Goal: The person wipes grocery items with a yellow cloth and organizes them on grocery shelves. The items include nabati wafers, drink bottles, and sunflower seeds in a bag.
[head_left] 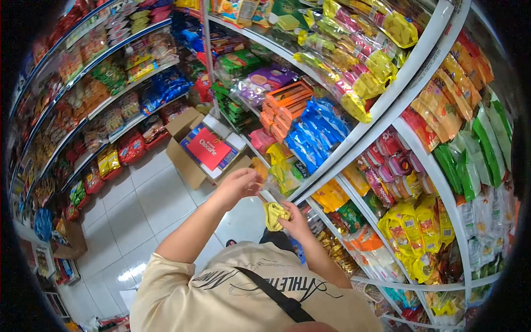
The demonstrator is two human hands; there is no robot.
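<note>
Left: curved shelves (83, 124) of bagged goods stand above a white tiled floor (146, 213). Left of centre, an open carton (185, 167) contains a red ChocoPie box (209, 148). The left hand (239, 186) has its fingers curled beside a small orange-brown item (259, 167); whether it grips this item cannot be told. Centre: a crumpled yellow item (275, 216), just below and right of the left hand, is pinched in the right hand (294, 222); the hands are apart. Right: blue packets (316, 135) occupy a shelf, with hanging yellow packets (417, 228) farther right.
</note>
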